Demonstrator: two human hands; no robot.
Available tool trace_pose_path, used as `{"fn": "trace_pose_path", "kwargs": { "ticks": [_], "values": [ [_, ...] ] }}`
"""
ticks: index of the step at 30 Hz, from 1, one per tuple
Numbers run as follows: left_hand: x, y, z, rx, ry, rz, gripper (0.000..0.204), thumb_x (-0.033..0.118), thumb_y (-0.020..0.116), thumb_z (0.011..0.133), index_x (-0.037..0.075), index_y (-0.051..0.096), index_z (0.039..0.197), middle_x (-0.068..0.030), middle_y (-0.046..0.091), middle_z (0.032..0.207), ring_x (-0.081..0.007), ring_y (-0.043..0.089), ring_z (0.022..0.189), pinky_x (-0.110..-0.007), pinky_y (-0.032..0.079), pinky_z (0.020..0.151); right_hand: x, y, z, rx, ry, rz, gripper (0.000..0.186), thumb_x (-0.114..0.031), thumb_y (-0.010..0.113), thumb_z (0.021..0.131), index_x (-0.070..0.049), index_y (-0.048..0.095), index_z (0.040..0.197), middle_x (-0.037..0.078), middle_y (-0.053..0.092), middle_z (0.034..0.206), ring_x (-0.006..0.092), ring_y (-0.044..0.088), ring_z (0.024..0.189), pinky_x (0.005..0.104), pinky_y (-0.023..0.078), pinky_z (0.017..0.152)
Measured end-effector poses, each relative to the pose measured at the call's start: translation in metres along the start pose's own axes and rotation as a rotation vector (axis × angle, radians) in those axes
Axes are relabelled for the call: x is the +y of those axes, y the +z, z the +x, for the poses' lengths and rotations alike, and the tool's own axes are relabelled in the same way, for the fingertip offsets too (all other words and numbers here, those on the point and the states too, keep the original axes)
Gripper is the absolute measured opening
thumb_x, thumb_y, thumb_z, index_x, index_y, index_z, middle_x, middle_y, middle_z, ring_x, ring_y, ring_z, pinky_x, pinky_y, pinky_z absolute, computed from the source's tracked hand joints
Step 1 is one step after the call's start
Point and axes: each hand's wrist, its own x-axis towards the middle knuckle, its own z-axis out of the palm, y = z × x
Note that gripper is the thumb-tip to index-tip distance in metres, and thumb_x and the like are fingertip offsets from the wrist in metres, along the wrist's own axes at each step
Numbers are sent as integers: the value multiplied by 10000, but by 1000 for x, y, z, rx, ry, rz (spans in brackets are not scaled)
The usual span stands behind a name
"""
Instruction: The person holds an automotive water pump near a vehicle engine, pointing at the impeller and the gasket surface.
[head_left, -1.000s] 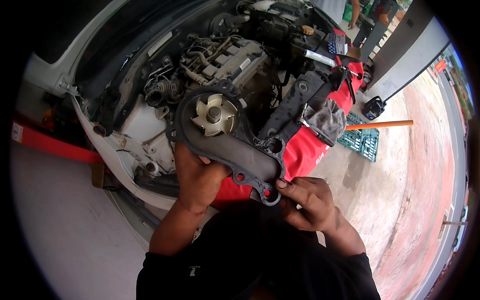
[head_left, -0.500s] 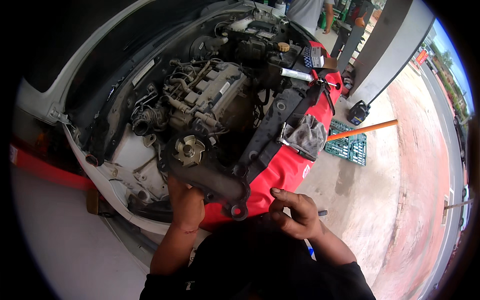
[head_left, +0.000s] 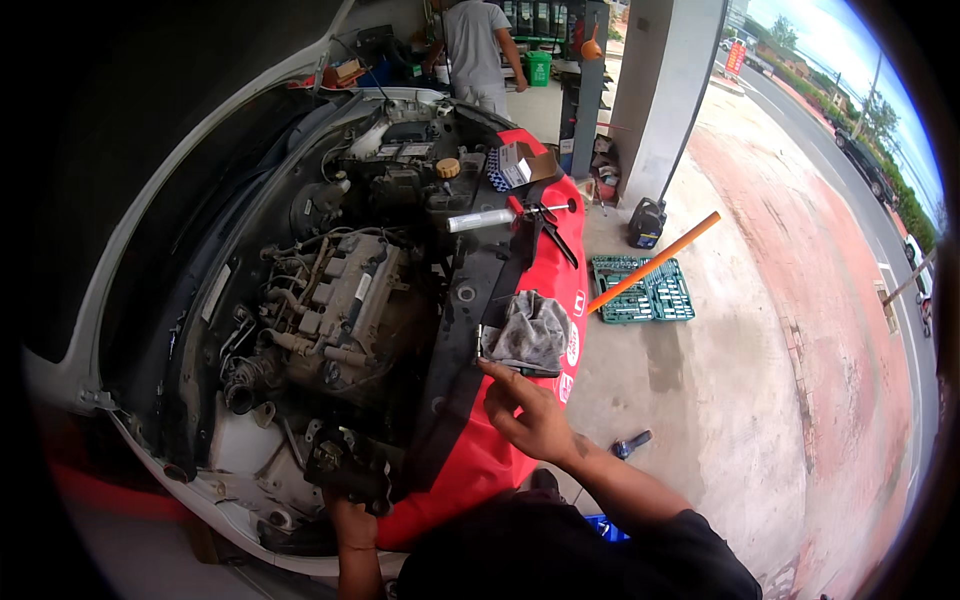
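My left hand (head_left: pixel 352 520) is closed around a dark water pump (head_left: pixel 345 465), held over the front corner of the car's engine bay. The pump's lower edge hides part of the fingers. Out over the red fender cover (head_left: pixel 480 470), my right hand (head_left: pixel 530 412) has its index finger stretched forward and the other fingers loosely bent. That fingertip is at the end of a metal ratchet-like tool (head_left: pixel 481 343); I cannot tell whether it touches. A crumpled grey rag (head_left: pixel 532 330) lies over part of the tool.
The engine (head_left: pixel 345 300) sits left of the black front panel. A caulking gun (head_left: pixel 520 214) with a white tube and an opened small box (head_left: pixel 525 165) lie farther along. On the floor are a green socket set (head_left: pixel 660 300), an orange pole (head_left: pixel 655 262) and a black jug (head_left: pixel 647 222). A person (head_left: pixel 480 50) stands behind.
My view has swung up and right. The pump has turned, so its impeller no longer shows, and sits lower left. My right hand has reached forward to the tool beside the rag.
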Motion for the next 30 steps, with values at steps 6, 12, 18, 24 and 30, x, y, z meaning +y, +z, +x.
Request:
{"fn": "trace_pose_path", "kwargs": {
  "ticks": [6, 12, 18, 24, 30],
  "values": [
    [-15, -18, 11, -31, 41, 19, 500, 363, 569, 1024, 119, 528, 1458, -84, 660, 1294, -234, 666, 1044, -414, 581, 853, 28, -12, -9, 190, 28, 63, 705, 28, 639, 909, -64, 414, 1571, 90, 633, 1007, 194, 664, 846, 326, 548, 735],
    [-14, -30, 9, 34, 33, 106, 427, 337, 530, 1041, 119, 575, 1406, -84, 659, 1328, -275, 672, 1146, -457, 613, 866, 53, -45, 7, 368, 60, 89, 765, 49, 636, 908, -49, 333, 1604, 105, 676, 1117, 169, 696, 939, 321, 570, 839],
    [-27, -60, 15, 76, 76, 150, 380, 287, 586, 991, 107, 628, 1323, -90, 652, 1325, -288, 656, 1177, -487, 615, 887, 98, -84, 44, 505, 80, 5, 828, -20, 677, 870, -50, 316, 1615, 142, 691, 1184, 297, 677, 1100, 411, 539, 965],
    [-18, -34, -2, 189, 101, 157, 391, 245, 618, 959, 122, 623, 1330, -85, 637, 1343, -295, 641, 1220, -519, 598, 926, 147, -116, 95, 664, 68, -176, 872, -38, 685, 889, -102, 251, 1643, 181, 664, 1273, 309, 654, 1213, 430, 514, 1040],
    [-23, -19, 5, 247, 171, 97, 524, 219, 671, 882, 111, 591, 1389, -73, 684, 1240, -254, 703, 1051, -467, 599, 901, 198, -124, 157, 711, 106, -359, 947, -133, 759, 853, -49, 234, 1637, 238, 591, 1380, 378, 586, 1289, 464, 469, 1087]
  ]
}}
